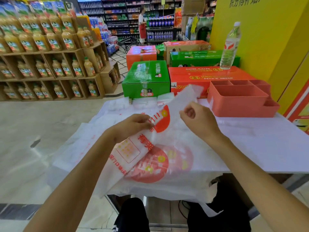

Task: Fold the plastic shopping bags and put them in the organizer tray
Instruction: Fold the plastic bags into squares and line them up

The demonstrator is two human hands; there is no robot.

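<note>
Item 1: white table (267,144). Item 2: plastic bag (142,148), centre, lifted over other bags. Item 3: coral organizer tray (237,101), two o'clock. I see left hand (132,126) and right hand (199,121) pinching the bag.

We cannot read the smeared red print on the lifted bag (147,139). Our left hand (132,126) covers part of it. The bags beneath hide the tabletop (267,148) near us, and the yellow wall's lettering (244,2) is cut off above.
</note>
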